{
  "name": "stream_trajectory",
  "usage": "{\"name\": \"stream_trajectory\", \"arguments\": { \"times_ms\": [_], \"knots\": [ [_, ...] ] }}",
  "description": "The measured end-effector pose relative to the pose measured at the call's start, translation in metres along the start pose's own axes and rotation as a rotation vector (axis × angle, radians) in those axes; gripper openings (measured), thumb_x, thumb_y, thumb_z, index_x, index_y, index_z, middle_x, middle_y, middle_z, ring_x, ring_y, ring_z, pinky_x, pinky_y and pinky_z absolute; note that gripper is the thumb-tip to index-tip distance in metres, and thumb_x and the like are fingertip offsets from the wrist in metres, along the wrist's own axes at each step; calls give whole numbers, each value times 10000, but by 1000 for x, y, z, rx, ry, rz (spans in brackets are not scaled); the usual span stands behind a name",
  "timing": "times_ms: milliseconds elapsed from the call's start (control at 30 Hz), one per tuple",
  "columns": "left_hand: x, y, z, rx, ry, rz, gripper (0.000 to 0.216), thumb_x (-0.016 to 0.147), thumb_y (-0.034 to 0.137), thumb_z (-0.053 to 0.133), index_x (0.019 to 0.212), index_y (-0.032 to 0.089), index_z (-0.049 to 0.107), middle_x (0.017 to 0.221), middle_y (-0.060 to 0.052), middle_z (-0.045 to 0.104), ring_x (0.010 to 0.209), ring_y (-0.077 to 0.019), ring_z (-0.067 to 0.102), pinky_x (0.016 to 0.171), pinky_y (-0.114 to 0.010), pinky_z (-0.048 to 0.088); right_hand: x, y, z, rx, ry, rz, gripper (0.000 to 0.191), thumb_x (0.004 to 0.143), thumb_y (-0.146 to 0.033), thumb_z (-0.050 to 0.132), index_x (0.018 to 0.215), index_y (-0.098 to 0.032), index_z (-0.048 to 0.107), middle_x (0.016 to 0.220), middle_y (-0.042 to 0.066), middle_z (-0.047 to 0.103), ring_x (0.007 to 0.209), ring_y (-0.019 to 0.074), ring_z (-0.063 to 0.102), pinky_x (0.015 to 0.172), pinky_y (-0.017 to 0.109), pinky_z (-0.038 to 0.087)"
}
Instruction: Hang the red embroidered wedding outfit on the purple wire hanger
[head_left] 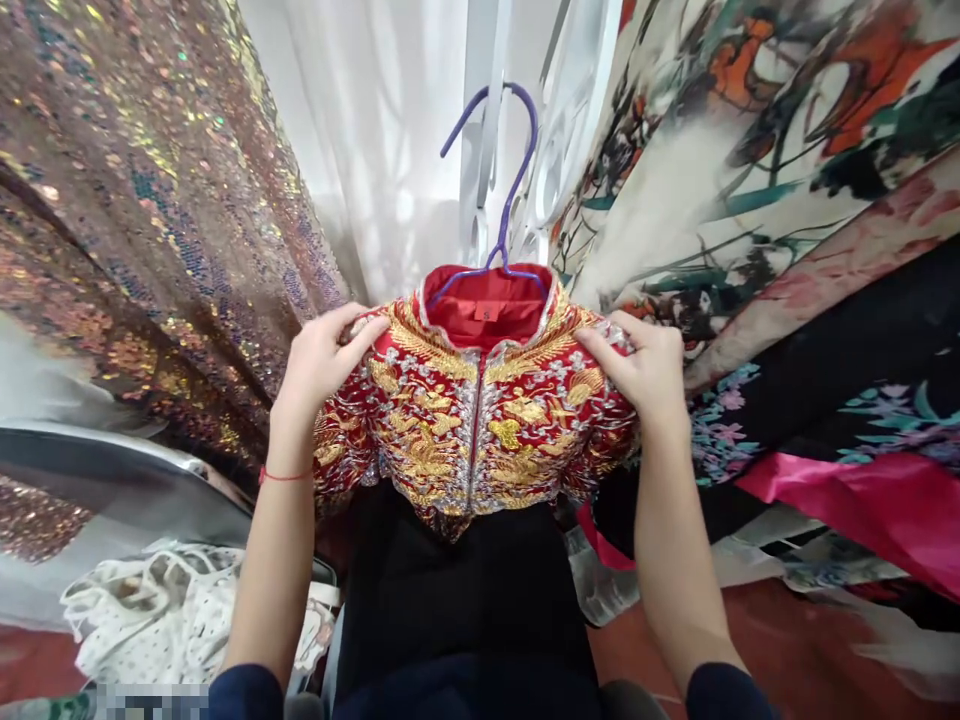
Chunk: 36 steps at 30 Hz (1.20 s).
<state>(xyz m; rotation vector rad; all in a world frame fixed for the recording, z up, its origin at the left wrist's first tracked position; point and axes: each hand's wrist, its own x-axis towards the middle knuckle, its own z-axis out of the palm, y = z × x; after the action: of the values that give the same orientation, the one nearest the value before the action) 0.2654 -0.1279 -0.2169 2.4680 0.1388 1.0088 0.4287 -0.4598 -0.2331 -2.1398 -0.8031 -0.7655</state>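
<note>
**Embroidered jacket held at both shoulders**

Fabric fills the whole surround: a sequinned drape (142,210) hangs over the left side, a white curtain (375,140) sits behind the centre, and printed floral cloths (787,150) slope down the right. Lower right we note a bright pink fabric (862,500) lying across a dark flowered one. Lower left, a white mesh garment (157,605) lies bunched beside a grey surface (120,475).

Centre frame, we hold a red jacket (472,420) with dense gold and silver embroidery, front facing us, its front closure running straight down the middle. It hangs on a purple hanger (506,190) whose hook rises above the red collar lining. Black cloth (457,590) spreads below the jacket's hem.

Our left hand (319,360) is closed on the jacket's left shoulder, fingers curled over the top edge. Our right hand (645,365) pinches the opposite shoulder likewise. A thin red string (285,476) circles the left wrist.
</note>
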Motion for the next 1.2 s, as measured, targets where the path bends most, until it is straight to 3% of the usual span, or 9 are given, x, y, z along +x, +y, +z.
{"name": "stream_trajectory", "arguments": {
  "times_ms": [133, 300, 467, 700, 833, 1000, 1100, 1200],
  "knots": [
    [-17, -23, 20, 21, 139, -47, 433, 892, 483, 587, 603, 197, 440, 551, 51, 358, 536, -102, 330, 556, -256, 272, -7, 3, 13, -73, 74, 17, 554, 814, -656, 601, 568, -228, 351, 479, -57, 338, 472, 103, 360, 543, 269, 274],
    [-38, -8, 26, 96, 271, -41, 434, 916, 476, 576, 622, 208, 403, 585, 42, 363, 560, -115, 336, 584, -271, 276, -8, 2, 16, -59, 106, 6, 564, 801, -649, 601, 565, -236, 298, 475, -63, 304, 469, 100, 315, 521, 265, 258],
    [-46, 4, 23, 130, 290, -39, 431, 921, 474, 578, 632, 217, 388, 590, 34, 375, 576, -129, 352, 589, -282, 281, -12, 5, 14, -72, 129, -16, 545, 819, -649, 599, 578, -238, 333, 488, -63, 305, 473, 104, 302, 523, 274, 258],
    [-26, -4, 12, 192, 301, -73, 517, 865, 469, 668, 559, 202, 349, 521, 50, 317, 531, -109, 301, 549, -285, 216, -14, 1, 24, -12, 148, 5, 541, 825, -637, 601, 575, -239, 331, 487, -65, 316, 475, 98, 302, 521, 267, 265],
    [-9, -15, 3, 208, 377, -50, 445, 853, 466, 684, 590, 209, 434, 557, 32, 419, 557, -123, 367, 565, -287, 245, -21, -7, 40, 29, 140, 59, 544, 840, -662, 579, 589, -240, 346, 495, -64, 342, 480, 106, 337, 529, 264, 284],
    [-2, -8, -1, 271, 265, 79, 297, 906, 498, 595, 816, 215, 615, 768, -32, 642, 733, -189, 543, 704, -316, 382, -25, -3, 56, 2, 160, 28, 454, 898, -646, 536, 720, -230, 493, 643, -2, 523, 617, 167, 491, 641, 297, 384],
    [-2, 10, 3, 307, 184, 196, 391, 921, 572, 535, 965, 197, 636, 875, -61, 686, 808, -213, 582, 791, -346, 397, -22, 8, 66, -26, 165, -4, 445, 923, -638, 496, 897, -202, 579, 842, 84, 622, 806, 234, 572, 780, 367, 450],
    [0, 26, 12, 358, 142, 245, 540, 848, 717, 555, 956, 193, 628, 834, -55, 663, 795, -222, 576, 797, -354, 385, -21, 10, 72, 33, 222, 32, 515, 915, -618, 536, 1170, -170, 550, 1070, 139, 628, 1001, 278, 601, 926, 459, 464]
  ]
}}
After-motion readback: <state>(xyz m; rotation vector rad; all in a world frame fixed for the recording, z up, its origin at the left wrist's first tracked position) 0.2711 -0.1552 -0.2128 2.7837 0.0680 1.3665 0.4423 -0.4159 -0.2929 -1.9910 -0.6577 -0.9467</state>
